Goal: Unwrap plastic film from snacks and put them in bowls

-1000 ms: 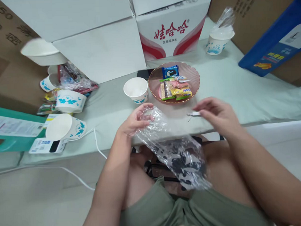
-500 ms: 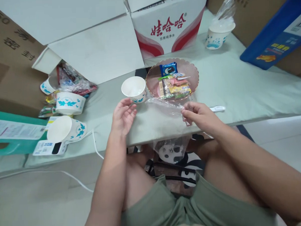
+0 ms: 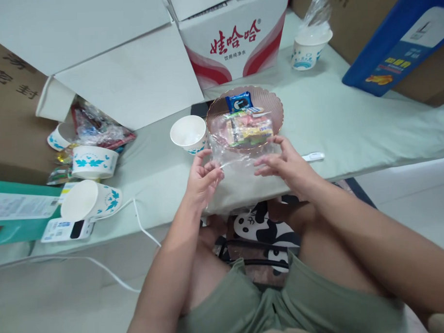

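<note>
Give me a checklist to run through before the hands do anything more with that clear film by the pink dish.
1. Left hand grips the clear film: ok.
2. Right hand grips the film: ok.
3. Film stretched flat between the hands: not ok, wrinkled.
4. Film reaches across the pink dish: not ok, only over the near rim.
5. Snack packets sit inside the dish: ok.
6. Paper cup clear of the film: cannot tell.
</note>
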Tool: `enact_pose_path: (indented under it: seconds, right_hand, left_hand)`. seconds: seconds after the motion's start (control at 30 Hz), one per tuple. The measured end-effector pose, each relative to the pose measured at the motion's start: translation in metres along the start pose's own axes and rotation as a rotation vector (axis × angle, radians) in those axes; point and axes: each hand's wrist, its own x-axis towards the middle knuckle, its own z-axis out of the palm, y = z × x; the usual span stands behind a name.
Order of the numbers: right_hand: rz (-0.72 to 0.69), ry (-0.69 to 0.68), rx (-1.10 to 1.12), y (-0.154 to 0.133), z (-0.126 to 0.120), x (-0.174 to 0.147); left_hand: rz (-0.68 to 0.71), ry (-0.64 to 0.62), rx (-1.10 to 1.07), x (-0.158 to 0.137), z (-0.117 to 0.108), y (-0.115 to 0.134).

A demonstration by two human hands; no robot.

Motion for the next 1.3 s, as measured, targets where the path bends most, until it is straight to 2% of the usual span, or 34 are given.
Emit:
enact_pose_path:
  seconds: [0.13,0.27,0.33,0.47,0.53,0.6,0.7,0.8,0.9,1.0,1.07,1.1,1.13,1.2,1.23,1.3]
  right_hand:
    - [-0.133,-0.057,-0.096,0.002,0.006,-0.012]
    - [-0.274,-0.04,-0.131,0.003,0.011,-0.015]
    - [-0.318,-0.058,-0.153,0.004,0.012,-0.013]
    - [-0.461,-0.224,-0.3,0.004,0.011,-0.013]
    - [-0.509,-0.332,-0.417,0.003,0.01,-0.015]
    - [-0.505,-0.383,-0.52,0.003,0.009,-0.016]
    - [-0.472,-0.299,-0.668,0.008,0.006,-0.013]
    - [-0.468,-0.131,-0.891,0.015,0.005,-0.005]
    - [-0.542,0.063,-1.082,0.018,0.006,0.0]
    - [-0.699,0.233,-1.097,0.013,0.011,-0.005]
    - [-0.802,0.213,-1.048,0.006,0.015,-0.012]
    - [-0.834,0.144,-1.009,0.003,0.017,-0.016]
    - [-0.838,0.043,-0.958,0.001,0.019,-0.02]
    - [-0.726,-0.15,-0.827,-0.002,0.022,-0.022]
    - [-0.618,-0.201,-0.752,-0.003,0.024,-0.02]
    - [-0.366,-0.198,-0.575,-0.004,0.026,-0.014]
  left_hand:
    - [0.077,0.051,0.038,-0.007,-0.004,0.001]
    - [0.0,-0.165,0.257,-0.021,-0.008,-0.001]
    - [0.049,-0.187,0.347,-0.028,-0.008,-0.002]
    - [0.24,-0.069,0.42,-0.035,-0.005,0.001]
    - [0.252,-0.104,0.464,-0.036,-0.006,0.005]
    - [0.261,-0.144,0.543,-0.036,-0.007,0.009]
    - [0.322,-0.161,0.774,-0.035,-0.012,0.01]
    - [0.396,-0.182,1.026,-0.028,-0.016,0.004]
    - [0.451,-0.165,1.161,-0.019,-0.017,-0.004]
    - [0.583,-0.014,1.172,-0.019,-0.013,-0.005]
    - [0.66,0.09,1.075,-0.025,-0.01,-0.002]
    - [0.66,0.104,0.985,-0.028,-0.009,0.0]
    - [0.623,0.081,0.865,-0.031,-0.007,0.002]
    - [0.423,-0.034,0.585,-0.033,-0.006,0.003]
    - [0.282,-0.096,0.458,-0.033,-0.005,0.002]
    - [0.001,-0.174,0.306,-0.028,-0.003,-0.001]
